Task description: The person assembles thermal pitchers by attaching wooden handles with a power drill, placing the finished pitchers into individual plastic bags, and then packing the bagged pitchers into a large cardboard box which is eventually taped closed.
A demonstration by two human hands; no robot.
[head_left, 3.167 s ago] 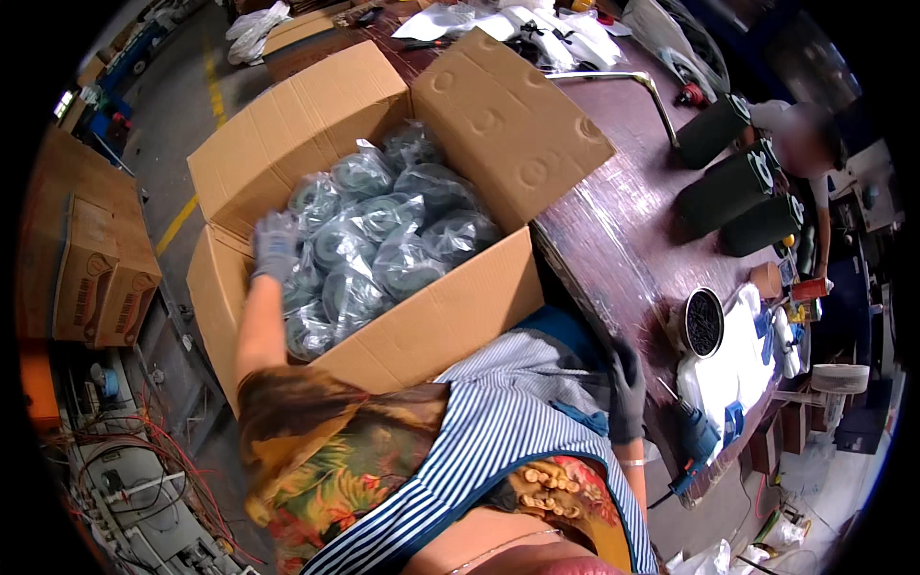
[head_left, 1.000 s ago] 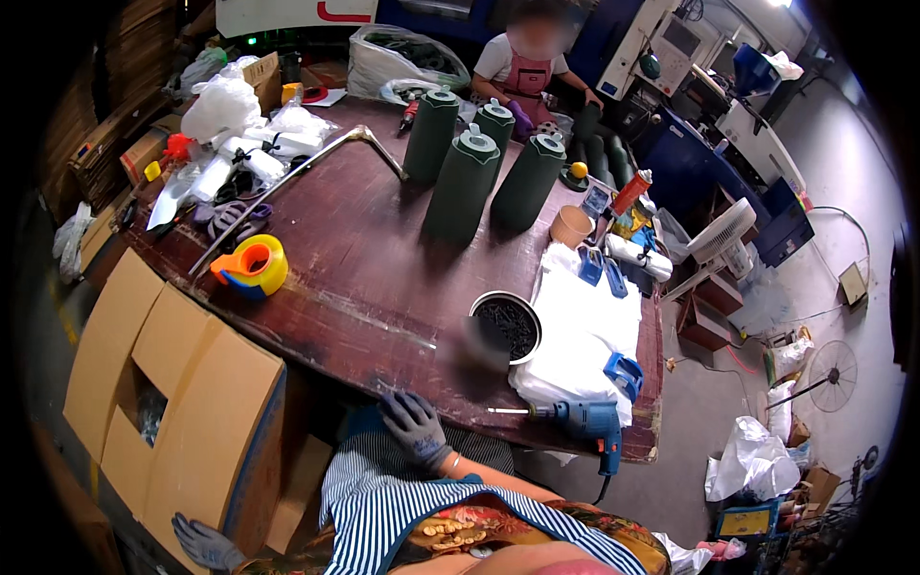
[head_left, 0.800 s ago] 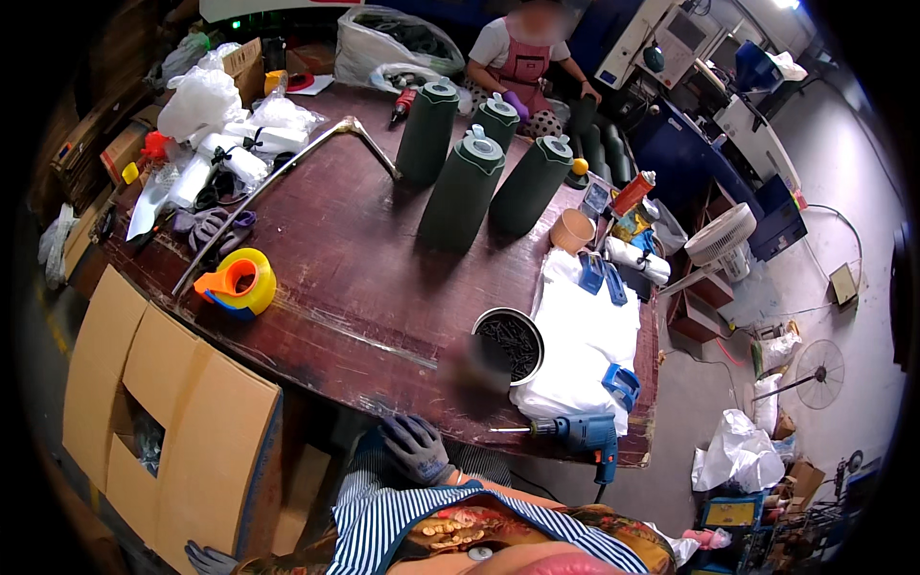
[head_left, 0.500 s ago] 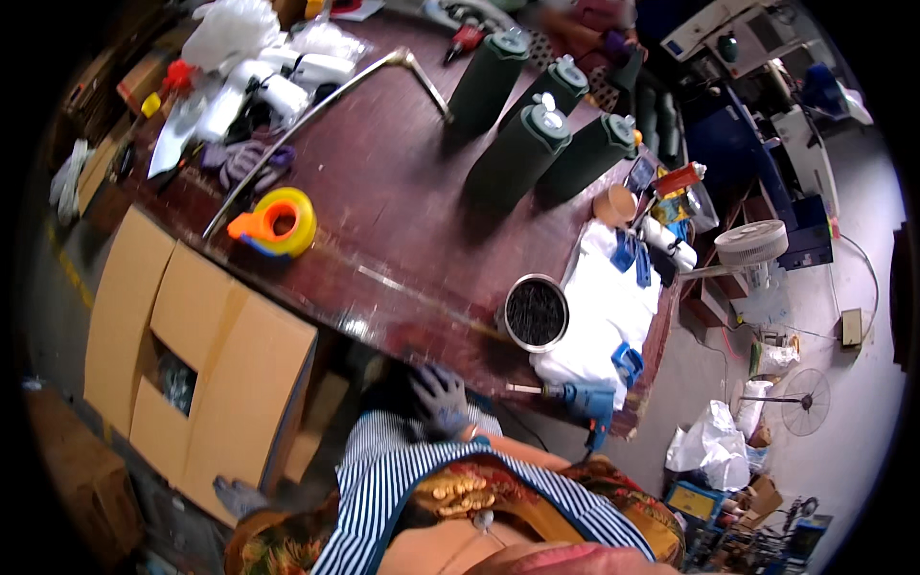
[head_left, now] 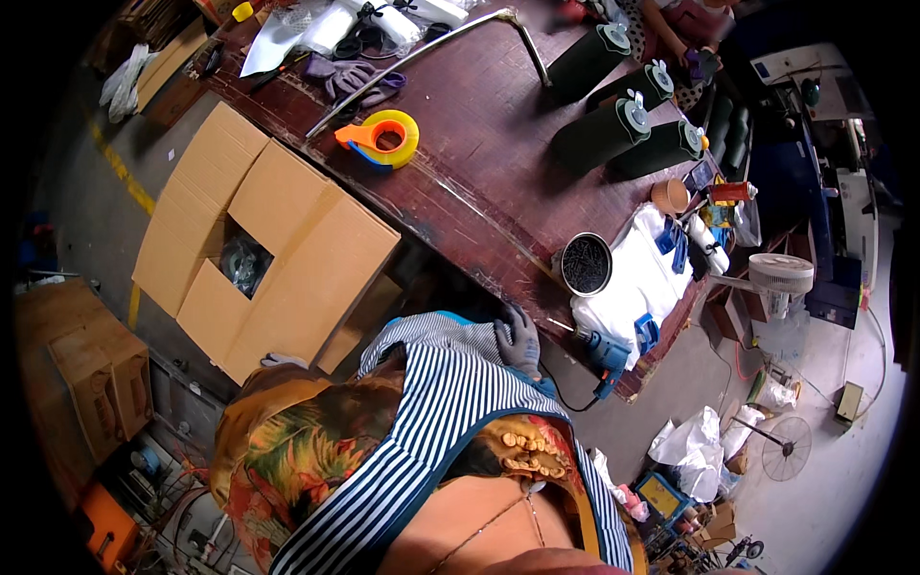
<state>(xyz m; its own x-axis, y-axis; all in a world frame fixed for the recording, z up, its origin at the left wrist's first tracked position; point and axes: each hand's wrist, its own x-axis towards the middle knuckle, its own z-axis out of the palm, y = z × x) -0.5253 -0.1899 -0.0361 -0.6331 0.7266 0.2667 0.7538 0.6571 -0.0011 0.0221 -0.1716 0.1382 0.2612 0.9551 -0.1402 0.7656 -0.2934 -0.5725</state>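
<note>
My right hand (head_left: 519, 342), in a grey work glove, is beside the table's near edge, over the striped apron. Its fingers are stretched out and nothing is in them. Only a sliver of my gloved left hand (head_left: 285, 360) shows past my sleeve, at the near edge of a large cardboard box (head_left: 316, 225); its fingers are mostly hidden. The box's flaps lie folded over the top, with a square gap in the middle where something in clear plastic (head_left: 246, 264) shows. Nearest my right hand on the table are a blue power drill (head_left: 606, 353) and a round tin of dark, thin pieces (head_left: 586, 264).
The dark red table (head_left: 460, 144) carries several dark green cylinders (head_left: 589, 62), an orange and yellow tape dispenser (head_left: 383, 141), a bent metal rod (head_left: 422, 50), purple-grey gloves (head_left: 350, 77) and white cloth (head_left: 628, 278). A co-worker's hands (head_left: 685, 48) are at the far side. Fans stand right.
My view has swung, so the table and box sit higher and farther right in the picture. My left hand has become mostly hidden behind my sleeve. My right hand stays empty near the table edge.
</note>
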